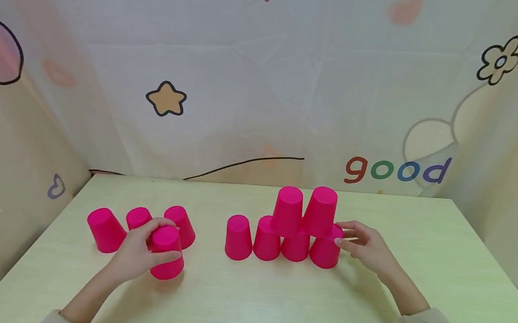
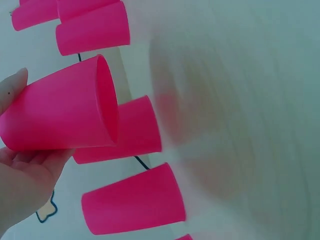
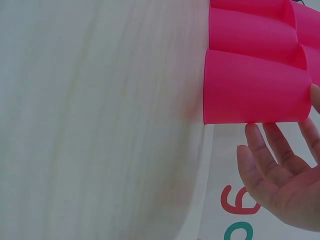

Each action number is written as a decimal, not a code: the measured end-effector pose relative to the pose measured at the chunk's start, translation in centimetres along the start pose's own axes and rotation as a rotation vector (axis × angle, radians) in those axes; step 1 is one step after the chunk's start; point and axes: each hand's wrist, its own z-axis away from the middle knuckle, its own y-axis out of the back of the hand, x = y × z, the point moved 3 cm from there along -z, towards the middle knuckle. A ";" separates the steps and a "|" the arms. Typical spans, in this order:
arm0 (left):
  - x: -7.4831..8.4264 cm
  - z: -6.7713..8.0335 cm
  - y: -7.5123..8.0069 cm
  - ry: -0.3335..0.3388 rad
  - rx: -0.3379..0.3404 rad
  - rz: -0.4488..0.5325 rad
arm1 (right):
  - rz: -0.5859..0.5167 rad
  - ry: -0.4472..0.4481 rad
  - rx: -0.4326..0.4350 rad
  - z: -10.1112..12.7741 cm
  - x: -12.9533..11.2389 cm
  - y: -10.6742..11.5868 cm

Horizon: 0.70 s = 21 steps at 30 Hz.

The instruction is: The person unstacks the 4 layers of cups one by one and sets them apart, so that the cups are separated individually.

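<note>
Plainly, left hand [image 1: 136, 254] gripping smooth tapered pink plastic cup [image 1: 167, 253], right hand [image 1: 365, 247] open-fingered beside stacked cups [image 1: 301, 227], pale table [image 1: 269, 305]

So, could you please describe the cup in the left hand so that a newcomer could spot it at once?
Start at the pale green table and go to the loose group of pink cups on its left side. The held cup is the nearest one, gripped by the left hand. Unlike its neighbours, which stand free, fingers wrap it.
</note>
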 end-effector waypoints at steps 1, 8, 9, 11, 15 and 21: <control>-0.3 0.0 0.0 0.002 -0.006 0.001 | 0.000 -0.001 -0.001 0.0 0.0 0.0; -2.0 -0.6 0.0 0.080 -0.061 0.032 | -0.007 -0.006 -0.008 0.1 -0.1 0.0; -2.2 -0.7 -0.1 0.086 -0.069 0.035 | -0.006 -0.005 -0.008 0.2 -0.1 0.0; -2.7 -0.9 -0.1 0.086 -0.079 0.041 | -0.008 -0.003 -0.010 0.2 -0.1 0.0; -3.3 -1.3 0.0 0.069 -0.077 0.047 | -0.008 -0.002 -0.010 0.2 -0.2 0.1; -3.4 -1.5 0.3 0.063 -0.055 0.002 | -0.012 -0.014 -0.013 0.1 -0.2 0.2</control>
